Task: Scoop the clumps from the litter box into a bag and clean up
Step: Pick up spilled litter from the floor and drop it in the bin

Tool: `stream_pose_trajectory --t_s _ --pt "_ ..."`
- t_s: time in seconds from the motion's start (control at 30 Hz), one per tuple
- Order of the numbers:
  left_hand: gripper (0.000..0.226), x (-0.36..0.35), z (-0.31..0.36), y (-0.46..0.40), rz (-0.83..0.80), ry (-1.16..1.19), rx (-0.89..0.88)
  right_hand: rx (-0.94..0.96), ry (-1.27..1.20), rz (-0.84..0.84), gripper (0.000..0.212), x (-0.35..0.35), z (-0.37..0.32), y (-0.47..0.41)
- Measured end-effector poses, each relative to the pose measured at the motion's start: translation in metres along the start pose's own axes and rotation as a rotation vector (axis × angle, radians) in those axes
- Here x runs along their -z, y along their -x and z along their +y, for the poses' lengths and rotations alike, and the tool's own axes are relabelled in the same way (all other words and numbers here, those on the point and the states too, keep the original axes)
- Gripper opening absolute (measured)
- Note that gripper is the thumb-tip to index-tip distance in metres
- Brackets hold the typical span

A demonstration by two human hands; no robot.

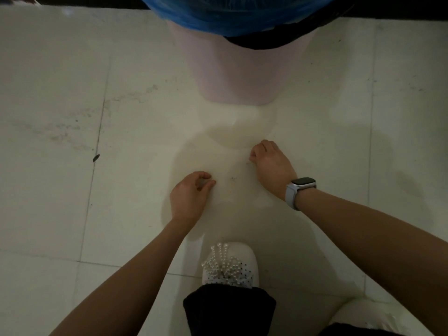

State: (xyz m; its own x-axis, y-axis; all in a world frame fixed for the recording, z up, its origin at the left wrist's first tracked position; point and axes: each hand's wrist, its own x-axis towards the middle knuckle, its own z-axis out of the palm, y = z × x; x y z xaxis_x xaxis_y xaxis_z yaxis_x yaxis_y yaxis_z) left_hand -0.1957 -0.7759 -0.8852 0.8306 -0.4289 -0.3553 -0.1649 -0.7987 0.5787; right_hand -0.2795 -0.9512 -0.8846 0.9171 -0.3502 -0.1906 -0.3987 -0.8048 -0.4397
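Forearms reach down from the near edge, bare, a watch [300, 190] on the right wrist. Between them a white shoe [230, 265] trimmed with pearl beads, planted on the tiled floor [60, 81].

Head view, only view:
- Left hand [188, 198] low over the tiles, thumb and forefinger curled toward each other; grip looks pinched on an edge of something thin and clear, but I cannot tell for sure.
- Right hand [271, 161] further out, fingers tucked under, grip closed, probably on the opposite edge.
- Between and beyond the hands, a faint translucent film [232, 132], likely the bag, lying limp on the floor and running up toward a pale pink bin [240, 73] lined in blue plastic [237, 13].

Step in hand, as I judge it: opening or spreading the bag. Best done by separating the two layers at the mouth, pulling the hands apart evenly, and keeping the opening facing up so clumps drop in cleanly.

Hard to make out:
- bag outline nearly vanishes against the pale tile; mouth not identifiable.
- litter box, scoop and clumps not in sight.
- bin top cut off by the frame.
- a small dark speck [96, 157] on a tile joint at left, unidentifiable.
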Motion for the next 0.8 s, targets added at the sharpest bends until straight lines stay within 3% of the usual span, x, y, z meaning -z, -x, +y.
stream_pose_trajectory --t_s 0.4,0.6,0.7,0.8 --pt "0.019 -0.001 0.005 -0.007 -0.042 -0.24 -0.12 -0.139 -0.132 0.06 0.017 0.008 0.009 0.004" --pt "0.015 0.008 0.022 -0.006 -0.087 -0.174 -0.166 -0.122 -0.204 -0.052 0.014 0.045 0.013 0.009" --pt "0.012 0.019 0.055 -0.007 -0.029 -0.121 -0.316 -0.102 -0.225 -0.114 0.013 0.084 0.017 0.015" --pt "0.012 0.034 0.102 -0.004 0.057 -0.018 -0.538 -0.137 -0.287 -0.044 0.013 0.133 0.018 0.021"
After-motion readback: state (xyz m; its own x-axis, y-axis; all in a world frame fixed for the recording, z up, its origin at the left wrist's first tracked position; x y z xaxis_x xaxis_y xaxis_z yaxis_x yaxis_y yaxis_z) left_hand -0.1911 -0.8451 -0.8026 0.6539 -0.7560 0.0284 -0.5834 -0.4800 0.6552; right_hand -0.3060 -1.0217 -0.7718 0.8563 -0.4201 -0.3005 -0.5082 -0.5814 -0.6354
